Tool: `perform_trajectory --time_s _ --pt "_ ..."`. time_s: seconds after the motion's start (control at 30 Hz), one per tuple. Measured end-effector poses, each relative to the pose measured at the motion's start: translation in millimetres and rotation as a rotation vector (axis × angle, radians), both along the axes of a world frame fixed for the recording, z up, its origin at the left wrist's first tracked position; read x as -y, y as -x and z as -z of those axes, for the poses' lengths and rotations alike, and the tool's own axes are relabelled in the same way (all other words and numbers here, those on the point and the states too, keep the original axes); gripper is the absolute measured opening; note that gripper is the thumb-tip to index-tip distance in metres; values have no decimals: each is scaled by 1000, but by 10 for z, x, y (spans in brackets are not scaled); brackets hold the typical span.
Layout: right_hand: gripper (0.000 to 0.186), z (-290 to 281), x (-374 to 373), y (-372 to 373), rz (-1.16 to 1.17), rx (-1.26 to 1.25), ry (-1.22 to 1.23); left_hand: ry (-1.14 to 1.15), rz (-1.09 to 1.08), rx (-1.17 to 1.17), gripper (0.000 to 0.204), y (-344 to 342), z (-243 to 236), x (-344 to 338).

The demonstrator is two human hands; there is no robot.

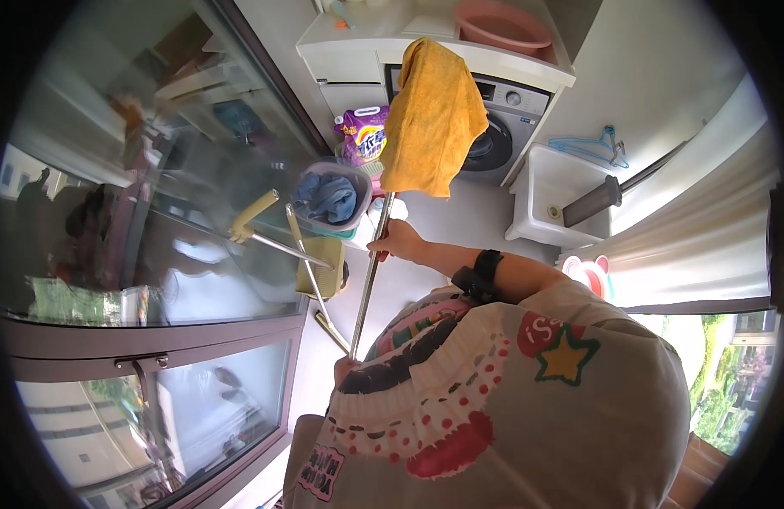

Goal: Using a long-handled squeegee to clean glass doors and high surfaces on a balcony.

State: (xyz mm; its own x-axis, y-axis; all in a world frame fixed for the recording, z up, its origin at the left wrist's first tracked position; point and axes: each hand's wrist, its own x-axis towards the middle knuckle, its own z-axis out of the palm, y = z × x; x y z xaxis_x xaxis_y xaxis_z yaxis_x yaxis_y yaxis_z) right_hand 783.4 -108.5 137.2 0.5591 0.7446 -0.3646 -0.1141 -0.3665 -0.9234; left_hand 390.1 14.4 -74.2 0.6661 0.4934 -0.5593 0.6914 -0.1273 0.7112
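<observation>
My right hand (400, 242) is closed around the upper part of a shiny metal pole (366, 293), just below a cloth. The orange-yellow cloth (434, 119) is draped over the pole's raised far end and hides what is under it. Lower down, my left hand (345, 369) is closed on the near end of the same pole; my shirt covers most of that hand. Left of the pole, a broom with a pale yellow handle (260, 208) and a yellowish dustpan (326, 267) stand close by.
At the back, a washing machine (515, 127) sits under a white counter (349, 42) bearing a pink basin (502, 30). A purple detergent bag (358, 127) and a basket (358, 170) of blue cloth stand left. Right is a white sink (536, 199) with blue hangers (591, 144). Glass doors (222, 271) line the left.
</observation>
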Motion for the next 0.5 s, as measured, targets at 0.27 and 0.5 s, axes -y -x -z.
perform_trajectory --time_s 0.27,0.5 --pt "6 130 42 -3 107 -423 -76 -619 -202 -198 17 -125 -562 -82" --pt "16 547 49 89 476 -943 24 -1210 -209 -151 23 -248 -1614 -154"
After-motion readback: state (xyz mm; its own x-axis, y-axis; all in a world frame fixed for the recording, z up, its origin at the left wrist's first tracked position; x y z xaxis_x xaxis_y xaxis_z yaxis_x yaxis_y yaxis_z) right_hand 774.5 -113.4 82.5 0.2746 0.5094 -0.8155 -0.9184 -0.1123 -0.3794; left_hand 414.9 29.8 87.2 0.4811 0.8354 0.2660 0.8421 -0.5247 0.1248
